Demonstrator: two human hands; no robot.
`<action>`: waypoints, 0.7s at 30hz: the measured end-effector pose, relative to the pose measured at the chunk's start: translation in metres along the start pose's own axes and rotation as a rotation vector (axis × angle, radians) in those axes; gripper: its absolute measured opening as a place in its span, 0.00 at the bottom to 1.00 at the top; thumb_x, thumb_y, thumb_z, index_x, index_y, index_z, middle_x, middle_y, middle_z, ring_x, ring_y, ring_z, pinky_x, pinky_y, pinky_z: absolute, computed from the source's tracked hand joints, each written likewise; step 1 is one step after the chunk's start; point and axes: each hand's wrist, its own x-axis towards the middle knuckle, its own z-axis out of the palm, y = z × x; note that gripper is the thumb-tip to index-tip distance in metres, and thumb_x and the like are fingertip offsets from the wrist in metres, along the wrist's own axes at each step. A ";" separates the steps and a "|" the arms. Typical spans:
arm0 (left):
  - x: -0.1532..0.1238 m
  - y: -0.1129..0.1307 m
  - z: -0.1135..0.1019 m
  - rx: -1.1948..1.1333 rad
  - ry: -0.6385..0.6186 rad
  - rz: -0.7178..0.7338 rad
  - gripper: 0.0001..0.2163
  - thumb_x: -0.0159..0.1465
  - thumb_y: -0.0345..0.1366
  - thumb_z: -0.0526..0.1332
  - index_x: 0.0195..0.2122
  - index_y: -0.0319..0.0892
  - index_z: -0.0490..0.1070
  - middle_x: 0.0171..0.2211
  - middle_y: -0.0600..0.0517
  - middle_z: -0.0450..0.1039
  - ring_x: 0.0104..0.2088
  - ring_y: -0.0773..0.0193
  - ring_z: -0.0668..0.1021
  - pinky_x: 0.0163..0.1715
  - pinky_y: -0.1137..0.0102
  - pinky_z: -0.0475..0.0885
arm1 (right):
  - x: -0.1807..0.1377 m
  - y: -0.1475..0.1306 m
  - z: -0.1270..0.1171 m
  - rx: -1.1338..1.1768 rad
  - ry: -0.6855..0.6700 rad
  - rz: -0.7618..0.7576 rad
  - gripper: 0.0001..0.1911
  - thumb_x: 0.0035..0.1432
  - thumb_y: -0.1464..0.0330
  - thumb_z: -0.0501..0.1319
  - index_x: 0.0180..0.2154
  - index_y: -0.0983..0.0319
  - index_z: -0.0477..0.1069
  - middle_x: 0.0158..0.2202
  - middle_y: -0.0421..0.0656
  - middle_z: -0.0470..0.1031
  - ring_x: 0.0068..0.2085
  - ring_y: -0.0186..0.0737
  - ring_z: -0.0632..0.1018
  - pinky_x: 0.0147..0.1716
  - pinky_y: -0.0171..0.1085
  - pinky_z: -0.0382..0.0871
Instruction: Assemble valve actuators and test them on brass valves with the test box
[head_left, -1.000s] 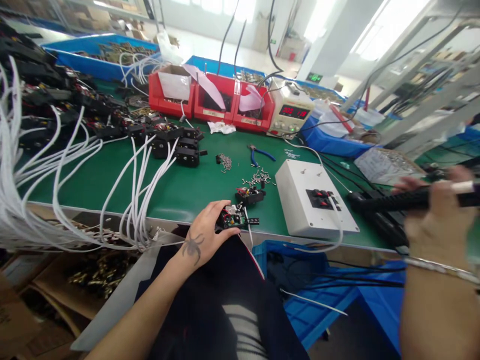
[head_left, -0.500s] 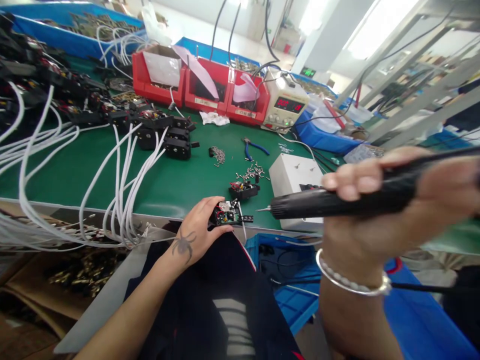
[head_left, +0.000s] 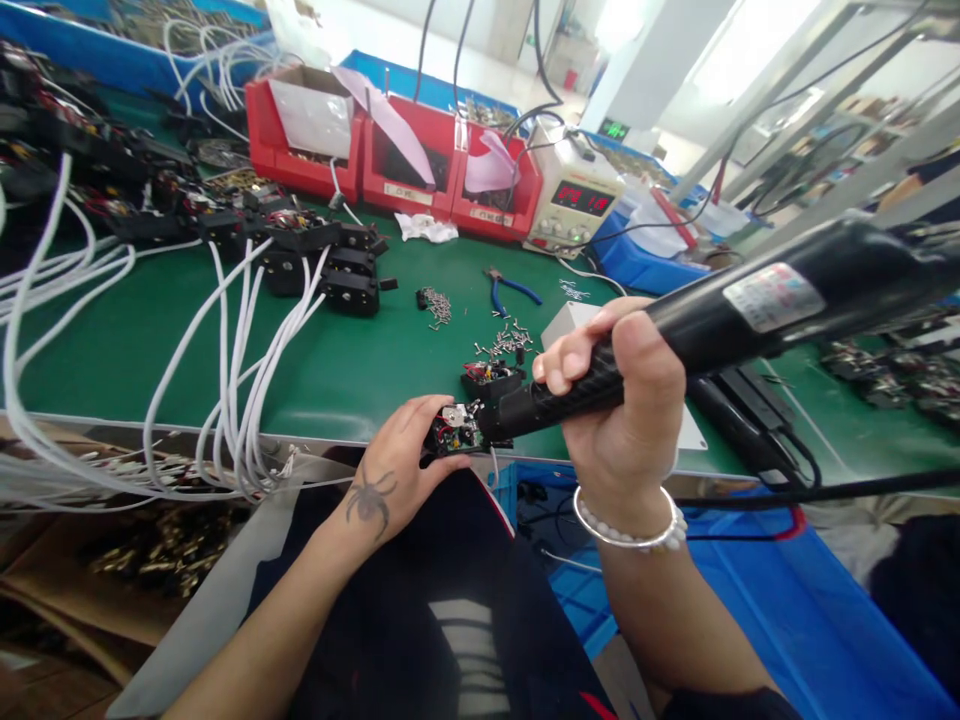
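My left hand rests at the near edge of the green table and grips a small black assembly with a circuit board. My right hand is wrapped round a black electric screwdriver, and the tool's tip is down on the assembly. A second black part lies just behind it, beside a scatter of loose screws. A white box is mostly hidden behind my right hand.
Black assemblies with white cables fill the left of the table. Three red bins and a power supply stand at the back. Blue-handled pliers lie mid-table. A blue crate sits below the table edge.
My right hand has swung the screwdriver in from the right and brought its tip down onto the assembly. My left hand has stayed on the assembly.
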 end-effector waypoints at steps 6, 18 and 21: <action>-0.001 -0.001 0.001 0.002 0.018 0.020 0.26 0.61 0.37 0.72 0.58 0.40 0.66 0.52 0.42 0.77 0.54 0.52 0.80 0.55 0.58 0.76 | 0.004 0.006 0.002 -0.041 -0.033 -0.003 0.15 0.61 0.62 0.68 0.28 0.60 0.66 0.21 0.33 0.66 0.22 0.29 0.70 0.26 0.33 0.68; -0.002 -0.003 0.003 -0.052 0.012 0.013 0.26 0.63 0.37 0.71 0.59 0.36 0.67 0.54 0.38 0.75 0.56 0.50 0.78 0.58 0.57 0.74 | 0.000 0.013 0.012 0.071 -0.072 -0.006 0.13 0.63 0.67 0.67 0.28 0.61 0.66 0.22 0.34 0.67 0.21 0.27 0.68 0.25 0.31 0.65; -0.002 -0.004 0.005 -0.071 0.011 -0.002 0.26 0.62 0.37 0.71 0.59 0.36 0.67 0.54 0.38 0.75 0.55 0.49 0.78 0.58 0.55 0.74 | 0.001 0.014 0.014 0.075 -0.083 0.014 0.15 0.62 0.66 0.67 0.28 0.61 0.65 0.21 0.34 0.66 0.21 0.27 0.67 0.25 0.30 0.65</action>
